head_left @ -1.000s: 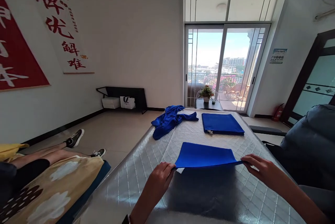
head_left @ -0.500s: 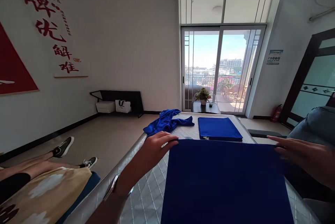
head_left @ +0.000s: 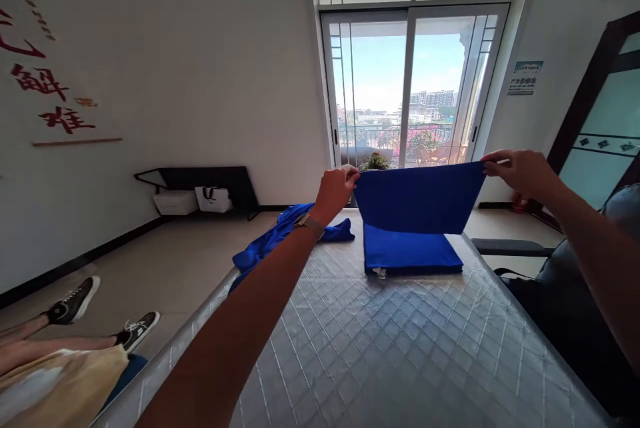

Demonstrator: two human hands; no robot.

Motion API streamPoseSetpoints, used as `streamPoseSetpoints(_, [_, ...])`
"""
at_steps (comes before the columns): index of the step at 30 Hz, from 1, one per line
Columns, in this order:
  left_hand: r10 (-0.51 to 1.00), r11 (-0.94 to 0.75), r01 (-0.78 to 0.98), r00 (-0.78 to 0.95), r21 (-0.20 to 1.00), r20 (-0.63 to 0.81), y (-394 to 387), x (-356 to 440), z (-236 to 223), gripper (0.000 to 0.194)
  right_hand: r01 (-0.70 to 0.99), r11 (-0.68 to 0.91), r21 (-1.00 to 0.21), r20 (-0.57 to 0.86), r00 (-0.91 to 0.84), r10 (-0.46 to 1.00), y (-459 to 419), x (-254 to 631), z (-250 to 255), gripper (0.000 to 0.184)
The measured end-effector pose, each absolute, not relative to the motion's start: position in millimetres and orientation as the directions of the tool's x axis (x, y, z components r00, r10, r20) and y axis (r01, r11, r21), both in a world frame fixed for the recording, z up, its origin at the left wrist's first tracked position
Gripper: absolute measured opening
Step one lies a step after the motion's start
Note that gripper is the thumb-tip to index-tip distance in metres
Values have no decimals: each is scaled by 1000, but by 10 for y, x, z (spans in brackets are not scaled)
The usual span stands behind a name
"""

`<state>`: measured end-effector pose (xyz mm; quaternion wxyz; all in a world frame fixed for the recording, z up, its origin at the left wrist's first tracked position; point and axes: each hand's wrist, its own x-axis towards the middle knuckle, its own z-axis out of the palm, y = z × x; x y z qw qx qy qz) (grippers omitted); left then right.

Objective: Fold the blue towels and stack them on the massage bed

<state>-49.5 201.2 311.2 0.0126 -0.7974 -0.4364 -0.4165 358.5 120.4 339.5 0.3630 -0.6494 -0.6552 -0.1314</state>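
Observation:
Stretched between my two hands is a folded blue cloth (head_left: 419,199), hanging by its upper corners. My left hand (head_left: 339,189) pinches the left corner, and my right hand (head_left: 517,171) pinches the right one. The cloth hangs over the back part of a flat stack of folded blue cloth (head_left: 410,252), which has a white tag at its front left. Whether its lower edge touches the stack, I cannot tell. A crumpled blue satiny cloth (head_left: 270,241) lies left of the stack, partly behind my left forearm.
A silver quilted cover (head_left: 370,341) spreads over the table. On the left, a person's legs and shoes (head_left: 137,331) are near the table edge. A dark chair (head_left: 565,281) stands at the right side. Beyond are a potted plant (head_left: 376,161) and a sliding glass door (head_left: 370,91).
Both hands have carried the folded blue cloth forward and up, from close to me to above the stack. The view has turned slightly right and down.

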Motion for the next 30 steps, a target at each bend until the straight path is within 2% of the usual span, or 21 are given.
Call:
streamPoseSetpoints(3, [589,-656,703,248,275,770,2144,-332,2972,36,960,11,-279,710,198,676,1342,3736,3362,77])
streamPoseSetpoints(5, [585,-666,697,265,268,767,2218,-248,2631,35,953,22,-301,692,203,693,1468,3806,3045,70])
streamPoseSetpoints(10, [659,-677,675,377,294,651,2364,-89,1246,21,911,48,-410,512,186,839,1884,3795,1564,34])
streamPoseSetpoints(13, [725,-642,695,415,323,550,2356,-113,516,17,886,47,-461,435,179,883,1973,3729,676,29])
streamPoseSetpoints(15, [751,-623,712,430,323,501,2332,-167,246,16,871,62,-487,412,166,896,1950,3734,265,30])
streamPoseSetpoints(18, [739,-627,732,449,269,502,2320,-226,161,16,884,71,-462,419,147,896,1884,3837,-18,34])
streamPoseSetpoints(21, [717,-635,746,471,201,514,2316,-234,255,16,898,88,-432,419,114,901,1850,3963,-50,37])
streamPoseSetpoints(27, [708,-666,742,600,72,373,2233,-231,399,12,916,101,-388,391,64,918,1829,4035,-81,33])
streamPoseSetpoints(30, [679,-678,735,635,-19,369,2197,-238,471,11,929,92,-358,391,60,918,1812,4037,-59,32])
